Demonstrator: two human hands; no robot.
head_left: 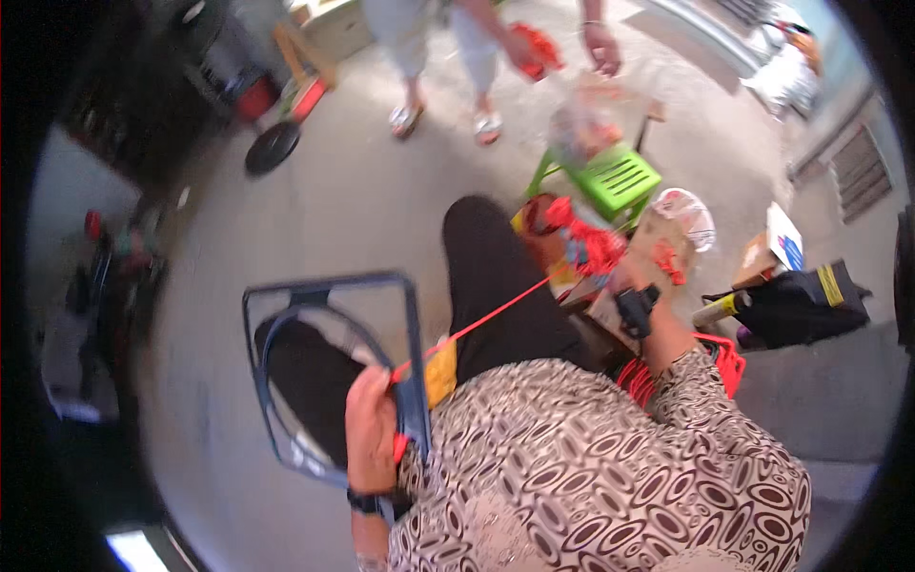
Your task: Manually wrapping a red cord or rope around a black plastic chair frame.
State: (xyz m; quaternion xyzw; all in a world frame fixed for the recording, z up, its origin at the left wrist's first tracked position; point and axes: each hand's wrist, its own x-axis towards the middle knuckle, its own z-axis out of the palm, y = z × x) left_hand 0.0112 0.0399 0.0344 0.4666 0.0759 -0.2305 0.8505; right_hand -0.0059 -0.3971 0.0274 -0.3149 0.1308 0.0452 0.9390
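My left hand point(370, 415) is closed round the side bar of a dark blue plastic frame point(412, 329), a square with a ring inside, tilted over my left leg. A red cord point(496, 313) runs taut from beside that hand up to the right. At its other end, my right hand point(624, 276) is closed by a bunch of red cord or strips point(596, 250) with grey-blue bits in it. Blur hides the exact grip of its fingers. Beneath the bunch stands a brown-red container point(543, 238). Something yellow point(440, 374) lies against my lap beside the frame.
Ahead stands a green plastic stool point(615, 181) bearing a clear bag point(583, 133). Beyond it, another person holds a red bundle point(534, 52). At right are a white round basket point(688, 217), a black bag point(805, 303) and a red crate point(721, 362). A black round lid point(273, 148) lies far left.
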